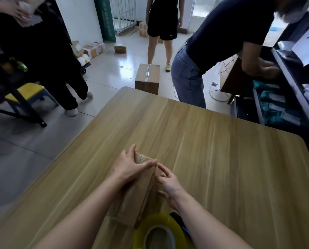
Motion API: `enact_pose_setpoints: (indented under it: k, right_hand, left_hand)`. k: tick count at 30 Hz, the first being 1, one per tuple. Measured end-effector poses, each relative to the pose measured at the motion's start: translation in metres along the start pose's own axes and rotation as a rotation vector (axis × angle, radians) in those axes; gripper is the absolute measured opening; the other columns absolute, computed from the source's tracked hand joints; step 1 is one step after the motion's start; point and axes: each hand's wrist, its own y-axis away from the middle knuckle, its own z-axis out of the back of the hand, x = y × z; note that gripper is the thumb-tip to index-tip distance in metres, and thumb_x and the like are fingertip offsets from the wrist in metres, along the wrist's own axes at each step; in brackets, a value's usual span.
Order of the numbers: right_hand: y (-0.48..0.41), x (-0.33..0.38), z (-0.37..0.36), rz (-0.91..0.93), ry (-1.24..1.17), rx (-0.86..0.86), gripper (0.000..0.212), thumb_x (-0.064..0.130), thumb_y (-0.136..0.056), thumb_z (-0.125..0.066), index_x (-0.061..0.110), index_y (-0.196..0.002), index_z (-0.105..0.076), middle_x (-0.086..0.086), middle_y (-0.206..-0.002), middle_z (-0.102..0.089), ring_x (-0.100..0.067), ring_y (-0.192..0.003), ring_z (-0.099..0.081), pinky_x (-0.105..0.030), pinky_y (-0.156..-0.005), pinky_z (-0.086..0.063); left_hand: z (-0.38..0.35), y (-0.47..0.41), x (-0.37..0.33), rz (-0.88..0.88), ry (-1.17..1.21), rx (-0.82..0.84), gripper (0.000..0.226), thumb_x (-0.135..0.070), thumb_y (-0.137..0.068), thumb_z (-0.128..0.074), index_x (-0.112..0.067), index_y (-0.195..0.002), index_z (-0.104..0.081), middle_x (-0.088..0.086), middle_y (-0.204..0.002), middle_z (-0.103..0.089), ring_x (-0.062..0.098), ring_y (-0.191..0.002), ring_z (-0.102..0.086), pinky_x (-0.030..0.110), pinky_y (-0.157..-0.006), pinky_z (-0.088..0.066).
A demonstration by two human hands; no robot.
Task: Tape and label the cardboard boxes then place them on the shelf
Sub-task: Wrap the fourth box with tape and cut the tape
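Working on a small cardboard box (143, 187) in the lower centre of the frame, laid lengthwise on the wooden table (222, 159). Pressing down on its upper left face with the left hand (126, 168): fingers straight and spread over the far end, thumb stretched across the top ridge toward the right. Meeting that thumb with the right hand (168, 182) from the box's right side: index finger reaching out to the ridge, the other fingers loosely curled, gripping nothing visible.

Glossy clear tape already over the far end of the box, under the left fingers; probably smoothing that strip down. Near end hidden by the forearms, so no telling about a seal there. No label on any face in view.

Roll of yellowish tape (159, 232) at the bottom edge of the frame, just beside the box's near end, with a dark tool (180, 222) partly hidden under the right forearm.

Judging by this: taping under way and likely close to done for this box, labelling not yet done, placing not yet begun. Shelf (294, 85) along the right edge of the frame, well apart from the box, with another person bent toward it. Larger taped box (147, 78) on the floor in the upper centre, beyond the table's far edge; more boxes (94, 49) in the upper left.
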Motion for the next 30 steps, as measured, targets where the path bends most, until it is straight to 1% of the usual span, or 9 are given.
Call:
enact_pose_setpoints:
  k: [3, 6, 9, 13, 18, 21, 23, 26, 30]
  right_hand:
    - [0.0, 0.0, 0.0, 0.037, 0.098, 0.004, 0.034, 0.033, -0.091, -0.066, 0.037, -0.123, -0.055, 0.001, -0.114, -0.065, -0.004, -0.088, -0.058, -0.023, -0.061, -0.045]
    - [0.0, 0.004, -0.001, 0.183, 0.235, 0.024, 0.037, 0.04, -0.082, -0.074, 0.028, -0.114, -0.06, 0.006, -0.108, -0.06, -0.005, -0.092, -0.056, -0.023, -0.068, -0.048]
    - [-0.003, 0.012, -0.005, 0.24, 0.216, 0.06, 0.036, 0.027, -0.081, -0.078, 0.014, -0.11, -0.06, -0.004, -0.097, -0.068, -0.018, -0.091, -0.066, -0.034, -0.078, -0.055]
    - [-0.015, 0.011, -0.013, 0.325, 0.273, -0.082, 0.012, 0.01, -0.087, -0.071, 0.021, -0.093, -0.072, -0.004, -0.09, -0.071, -0.017, -0.087, -0.066, -0.032, -0.08, -0.056]
    - [-0.026, 0.015, -0.032, 0.393, 0.399, -0.156, 0.023, -0.002, -0.086, -0.065, 0.018, -0.077, -0.07, 0.003, -0.073, -0.066, -0.005, -0.066, -0.057, -0.017, -0.068, -0.049]
    - [-0.031, 0.016, -0.036, 0.405, 0.463, -0.148, 0.028, -0.003, -0.084, -0.063, 0.023, -0.076, -0.067, 0.004, -0.072, -0.062, -0.008, -0.068, -0.054, -0.022, -0.071, -0.049]
    - [-0.035, 0.016, -0.036, 0.387, 0.457, -0.152, 0.028, -0.005, -0.083, -0.064, 0.022, -0.074, -0.065, 0.004, -0.071, -0.061, -0.01, -0.069, -0.055, -0.025, -0.072, -0.05]
    - [-0.039, 0.015, -0.036, 0.342, 0.37, -0.21, 0.026, -0.006, -0.085, -0.059, 0.017, -0.076, -0.064, -0.003, -0.074, -0.065, -0.018, -0.072, -0.059, -0.038, -0.073, -0.053]
    - [-0.037, 0.019, -0.03, 0.181, 0.079, -0.294, 0.028, -0.012, -0.09, -0.035, 0.007, -0.089, -0.056, -0.014, -0.083, -0.061, -0.022, -0.069, -0.058, -0.03, -0.054, -0.049]
  left_hand:
    - [0.011, -0.003, 0.005, -0.02, 0.074, 0.091, 0.137, -0.09, -0.035, -0.063, -0.033, -0.152, -0.02, 0.007, -0.147, -0.031, 0.026, -0.136, -0.036, 0.04, -0.109, -0.035]
    - [0.024, -0.013, 0.016, -0.023, 0.198, 0.195, 0.136, -0.08, -0.03, -0.066, -0.033, -0.151, -0.026, 0.006, -0.15, -0.028, 0.023, -0.137, -0.033, 0.039, -0.112, -0.032]
    - [0.037, -0.019, 0.025, -0.027, 0.376, 0.308, 0.123, -0.066, -0.037, -0.077, -0.036, -0.148, -0.032, 0.0, -0.146, -0.035, 0.015, -0.126, -0.04, 0.031, -0.102, -0.039]
    - [0.04, -0.022, 0.04, 0.047, 0.607, 0.376, 0.105, -0.06, -0.046, -0.071, -0.04, -0.143, -0.034, 0.0, -0.135, -0.039, 0.022, -0.107, -0.057, 0.034, -0.079, -0.051]
    - [0.018, -0.011, 0.058, 0.091, 0.658, 0.331, 0.044, -0.035, -0.097, -0.043, -0.025, -0.139, -0.037, 0.01, -0.108, -0.059, 0.013, -0.06, -0.065, 0.025, -0.054, -0.053]
    - [0.013, -0.018, 0.064, 0.073, 0.495, 0.192, 0.063, -0.039, -0.081, -0.04, -0.025, -0.142, -0.038, 0.012, -0.129, -0.056, 0.021, -0.099, -0.065, 0.04, -0.089, -0.053]
    - [0.01, -0.028, 0.052, -0.104, 0.083, 0.031, 0.063, -0.037, -0.082, -0.034, -0.025, -0.144, -0.04, 0.005, -0.15, -0.04, 0.02, -0.135, -0.041, 0.047, -0.115, -0.028]
    - [-0.003, -0.026, 0.016, -0.436, -0.502, -0.073, 0.073, -0.05, -0.085, -0.005, -0.028, -0.149, -0.033, -0.002, -0.159, -0.023, 0.013, -0.149, -0.011, 0.054, -0.119, 0.004]
    - [-0.028, -0.022, 0.011, -0.492, -0.661, -0.002, 0.077, -0.063, -0.085, 0.01, -0.033, -0.154, -0.008, 0.002, -0.163, -0.009, 0.017, -0.15, 0.005, 0.057, -0.116, 0.01]
